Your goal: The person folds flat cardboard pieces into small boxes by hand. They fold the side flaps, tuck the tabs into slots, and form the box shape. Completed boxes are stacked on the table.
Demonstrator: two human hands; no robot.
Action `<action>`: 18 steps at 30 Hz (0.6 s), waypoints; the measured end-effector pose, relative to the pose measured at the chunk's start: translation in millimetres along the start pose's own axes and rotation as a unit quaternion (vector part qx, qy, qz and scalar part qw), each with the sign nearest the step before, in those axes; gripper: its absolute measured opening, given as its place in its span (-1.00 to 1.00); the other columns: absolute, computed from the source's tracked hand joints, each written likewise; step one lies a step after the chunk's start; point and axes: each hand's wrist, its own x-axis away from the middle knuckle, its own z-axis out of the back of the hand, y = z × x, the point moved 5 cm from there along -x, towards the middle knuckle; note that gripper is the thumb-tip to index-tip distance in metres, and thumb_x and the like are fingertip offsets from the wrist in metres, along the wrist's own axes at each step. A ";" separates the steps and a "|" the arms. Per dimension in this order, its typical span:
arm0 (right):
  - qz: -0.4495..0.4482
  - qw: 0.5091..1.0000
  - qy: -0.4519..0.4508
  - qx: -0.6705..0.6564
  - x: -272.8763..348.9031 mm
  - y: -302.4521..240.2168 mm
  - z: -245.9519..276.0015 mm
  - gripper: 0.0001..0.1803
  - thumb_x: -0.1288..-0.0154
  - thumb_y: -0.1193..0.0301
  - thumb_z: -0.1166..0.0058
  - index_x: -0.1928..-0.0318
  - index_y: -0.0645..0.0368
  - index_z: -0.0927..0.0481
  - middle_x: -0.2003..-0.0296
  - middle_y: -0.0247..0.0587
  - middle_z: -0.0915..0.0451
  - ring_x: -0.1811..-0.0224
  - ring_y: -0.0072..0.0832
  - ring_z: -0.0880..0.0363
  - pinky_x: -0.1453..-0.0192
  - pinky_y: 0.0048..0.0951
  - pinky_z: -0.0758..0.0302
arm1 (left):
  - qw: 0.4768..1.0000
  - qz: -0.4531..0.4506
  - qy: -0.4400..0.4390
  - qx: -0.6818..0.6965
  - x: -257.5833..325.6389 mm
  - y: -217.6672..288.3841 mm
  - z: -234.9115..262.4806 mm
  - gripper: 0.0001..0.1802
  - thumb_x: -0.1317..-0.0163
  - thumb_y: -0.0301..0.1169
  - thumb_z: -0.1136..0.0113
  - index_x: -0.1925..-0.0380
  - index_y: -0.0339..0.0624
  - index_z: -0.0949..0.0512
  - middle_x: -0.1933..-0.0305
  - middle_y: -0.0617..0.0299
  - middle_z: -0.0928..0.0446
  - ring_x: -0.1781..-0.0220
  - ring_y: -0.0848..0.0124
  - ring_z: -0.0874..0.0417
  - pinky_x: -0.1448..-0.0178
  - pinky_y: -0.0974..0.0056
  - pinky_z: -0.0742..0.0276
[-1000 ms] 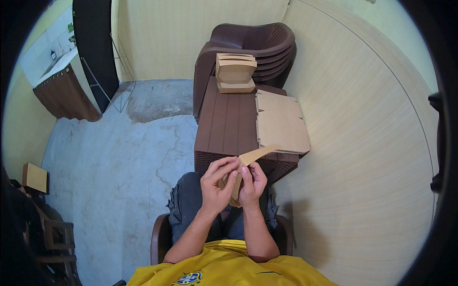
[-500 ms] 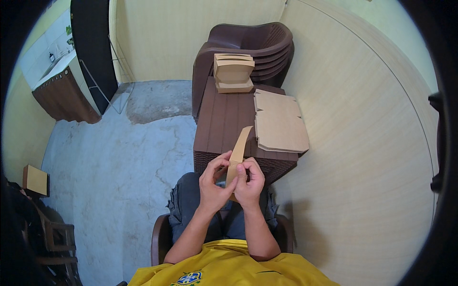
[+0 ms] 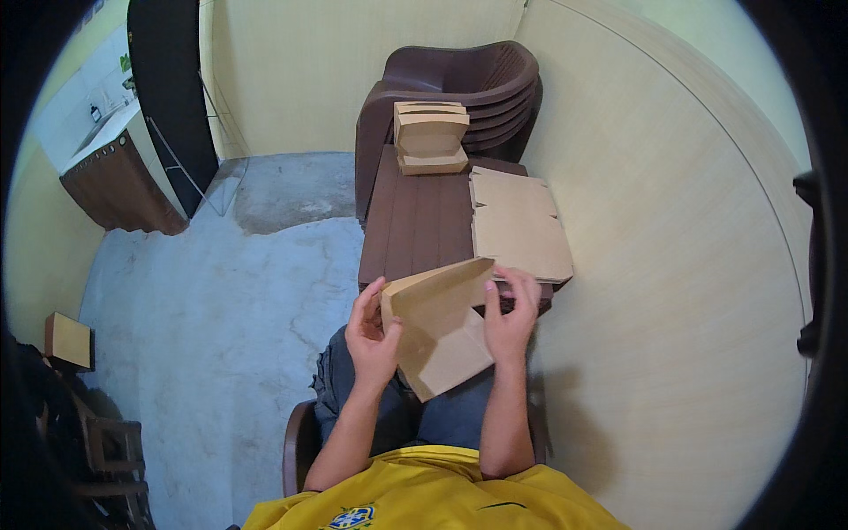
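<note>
A partly folded brown cardboard box (image 3: 433,340) is tilted over my lap, its inside facing me and its walls raised. My left hand (image 3: 371,343) grips its left side, thumb in front and fingers behind the wall. At the upper right corner, my right hand (image 3: 512,318) pinches the box's edge between thumb and fingers; the fingertips are slightly blurred. Beyond my hands, a stack of flat cardboard blanks (image 3: 521,225) lies on the right of a brown slatted plastic surface (image 3: 415,221). Folded cardboard boxes (image 3: 431,139) stand at its far end.
Stacked brown plastic armchairs (image 3: 464,75) stand behind the boxes. A pale panel wall (image 3: 671,238) runs close along my right. To the left are a concrete floor (image 3: 221,336), a curtained sink counter (image 3: 115,168), a small box (image 3: 69,338) and a dark wooden chair (image 3: 115,442).
The cardboard, seen edge-on between my close hands before, has turned to show its inside as an opened box. My hands have spread apart, the right one moving up and to the right.
</note>
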 end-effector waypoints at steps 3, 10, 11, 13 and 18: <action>-0.097 0.993 -0.063 -0.039 -5.4 40.5 4.1 -0.48 -0.55 0.41 -0.34 -0.44 0.21 -0.61 -0.32 -0.03 -0.65 -0.38 -0.15 -0.60 -0.32 -0.12 -0.65 | 0.995 0.088 0.007 0.037 -8.6 -13.6 18.8 -0.48 -0.46 -0.64 -0.12 -0.41 -0.27 -0.55 -0.26 0.06 -0.71 -0.28 0.36 -0.71 -0.36 0.27 -0.59; -0.205 0.881 -0.285 -0.318 7.3 83.5 -15.6 -0.67 -0.69 0.60 -0.11 -0.34 0.45 -0.66 -0.07 -0.14 -0.83 -0.06 -0.53 -0.78 -0.21 -0.48 -0.69 | 0.985 0.168 0.014 0.023 -28.6 -46.1 40.7 -0.59 -0.56 -0.57 -0.10 -0.35 -0.20 -0.59 -0.20 0.11 -0.69 -0.18 0.41 -0.67 -0.29 0.24 -0.59; -0.204 0.878 -0.285 -0.325 9.2 85.3 -19.7 -0.66 -0.70 0.60 -0.12 -0.35 0.44 -0.65 -0.08 -0.14 -0.82 -0.07 -0.54 -0.78 -0.21 -0.48 -0.69 | 0.987 0.158 -0.015 -0.015 -33.9 -45.2 42.4 -0.64 -0.58 -0.50 -0.14 -0.32 -0.18 -0.60 -0.24 0.11 -0.68 -0.27 0.36 -0.66 -0.34 0.23 -0.60; -0.220 0.868 -0.288 -0.340 15.4 88.5 -26.9 -0.66 -0.71 0.56 -0.13 -0.37 0.41 -0.64 -0.08 -0.14 -0.82 -0.08 -0.55 -0.77 -0.19 -0.47 -0.70 | 0.983 0.108 -0.045 -0.139 -40.5 -38.5 45.1 -0.64 -0.56 -0.46 -0.21 -0.30 -0.18 -0.61 -0.28 0.09 -0.69 -0.33 0.26 -0.68 -0.41 0.19 -0.58; -0.210 0.871 -0.307 -0.322 38.3 87.3 -39.6 -0.79 -0.67 0.52 -0.21 -0.16 0.37 -0.69 0.10 -0.23 -0.85 0.08 -0.66 -0.75 -0.03 -0.53 -0.68 | 0.903 -0.130 -0.204 -0.355 -39.6 -9.0 17.4 -0.56 -0.44 -0.42 -0.40 -0.29 -0.20 -0.65 -0.34 0.01 -0.69 -0.41 0.05 -0.69 -0.47 0.10 -0.60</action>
